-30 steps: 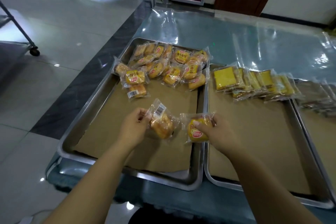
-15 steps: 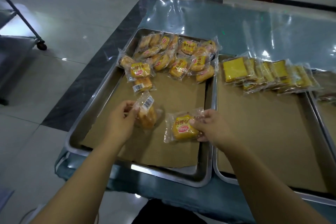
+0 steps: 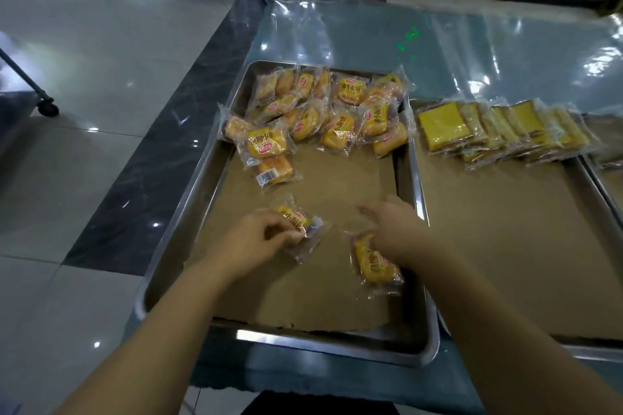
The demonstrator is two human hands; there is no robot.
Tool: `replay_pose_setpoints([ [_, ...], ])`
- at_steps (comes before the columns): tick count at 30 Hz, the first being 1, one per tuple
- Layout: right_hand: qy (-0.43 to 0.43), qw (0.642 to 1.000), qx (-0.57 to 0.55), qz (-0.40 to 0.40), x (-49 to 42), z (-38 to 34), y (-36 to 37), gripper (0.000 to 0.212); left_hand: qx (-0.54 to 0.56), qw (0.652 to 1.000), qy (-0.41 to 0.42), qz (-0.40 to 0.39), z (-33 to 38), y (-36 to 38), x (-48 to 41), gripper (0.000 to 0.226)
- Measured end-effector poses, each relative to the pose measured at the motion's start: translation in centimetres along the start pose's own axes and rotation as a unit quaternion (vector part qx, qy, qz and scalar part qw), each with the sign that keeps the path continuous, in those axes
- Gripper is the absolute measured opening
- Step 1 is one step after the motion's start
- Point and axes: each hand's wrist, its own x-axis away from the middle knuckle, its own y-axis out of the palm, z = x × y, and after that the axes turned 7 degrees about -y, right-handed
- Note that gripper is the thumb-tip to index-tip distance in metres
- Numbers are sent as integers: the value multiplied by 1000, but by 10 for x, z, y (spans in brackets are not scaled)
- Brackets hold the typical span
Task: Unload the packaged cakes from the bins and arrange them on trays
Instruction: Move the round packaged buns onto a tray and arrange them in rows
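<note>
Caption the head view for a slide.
Left hand and right hand set packaged cakes on the paper-lined tray.

Overall light: moderate, cool, bluish cast; overhead indoor sources, by the reflections.
Floor: glossy tiles carry scattered white glints and a broad pale sheen at upper left.
Plastic sheet: strong glare streaks and white hot spots at right; a small green flare near the middle.
Tray rim: a bright highlight bar on the near edge.
Shadows: soft and shallow under the packets and arms.
Blur: right hand smeared by motion; left hand slightly soft.
Distortion: wide-angle bending; tray edges bow and splay outward.
Corners: dark, detail muddy.
</note>
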Motion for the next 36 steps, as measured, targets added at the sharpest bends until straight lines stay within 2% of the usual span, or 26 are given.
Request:
replay_pose_setpoints([
  [2, 13, 998, 44, 51, 5, 2, 14, 58, -27, 999, 1, 40, -5, 2, -2, 22],
  [4, 42, 996, 40, 74, 9, 2, 26, 59, -109, 991, 14, 74, -10, 5, -4, 37],
  [7, 25, 997, 48, 57, 15, 2, 42, 51, -139, 988, 45, 45, -14, 11, -7, 47],
  [9, -18, 999, 44, 23, 18, 3, 48, 46, -162, 985, 52, 30, -17, 17, -8, 47],
  [13, -90, 994, -10, -58, 20, 3, 44, 50, -204, 975, 58, 70, -22, 20, -6, 37],
  [16, -141, 989, 29, -37, 26, 4, 45, 44, -235, 964, 76, 96, -24, 24, -3, 39],
  [19, -87, 994, 16, 58, 36, 5, 52, 44, -228, 964, 109, 83, -23, 29, 0, 41],
  [21, -66, 994, 25, 84, 40, 5, 58, 46, -213, 968, 116, 62, -23, 31, 4, 39],
  [28, -88, 993, 72, 38, 46, 9, 61, 52, -228, 971, 51, 58, -17, 38, 14, 35],
  [36, -80, 996, 33, 17, 73, 16, 61, 51, -221, 975, -1, 20, -4, 51, 39, 35],
])
